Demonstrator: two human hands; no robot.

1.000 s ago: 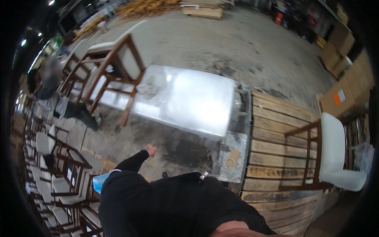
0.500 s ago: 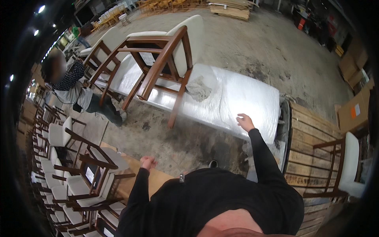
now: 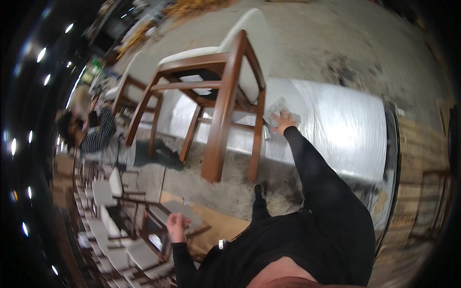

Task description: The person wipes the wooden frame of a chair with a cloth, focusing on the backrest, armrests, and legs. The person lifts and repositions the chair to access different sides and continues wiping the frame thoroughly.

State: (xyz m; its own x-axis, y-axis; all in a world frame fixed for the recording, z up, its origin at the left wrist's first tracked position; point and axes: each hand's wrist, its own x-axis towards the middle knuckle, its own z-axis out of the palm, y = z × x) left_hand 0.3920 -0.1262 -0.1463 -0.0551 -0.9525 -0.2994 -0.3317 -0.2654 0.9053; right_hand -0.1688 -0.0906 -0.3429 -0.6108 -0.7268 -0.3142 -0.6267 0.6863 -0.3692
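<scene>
My right hand [image 3: 283, 122] reaches forward onto a crumpled grey cloth [image 3: 292, 114] lying on the plastic-wrapped bench [image 3: 341, 129]. Its fingers are spread over the cloth and not closed round it. Just left of that hand, a wooden chair [image 3: 222, 110] with a cream seat and back rests tilted on the wrapped surface, legs toward me. My left hand [image 3: 177, 225] hangs low at my left side, loosely curled with fingers a little apart, and nothing shows in it. Behind it, in the view, lies an overturned chair [image 3: 161, 230].
Another cream chair [image 3: 137, 81] stands farther left on the bench. A person [image 3: 108, 137] in a patterned top is beside it. Many cream chairs [image 3: 113, 230] crowd the lower left. Cardboard [image 3: 223, 218] covers part of the floor. A slatted wooden pallet [image 3: 418, 158] lies at the right.
My right hand has moved left and forward from above the bare wrap to the cloth. My view has shifted, and the tilted chair looks nearer. The other person's arms are now raised.
</scene>
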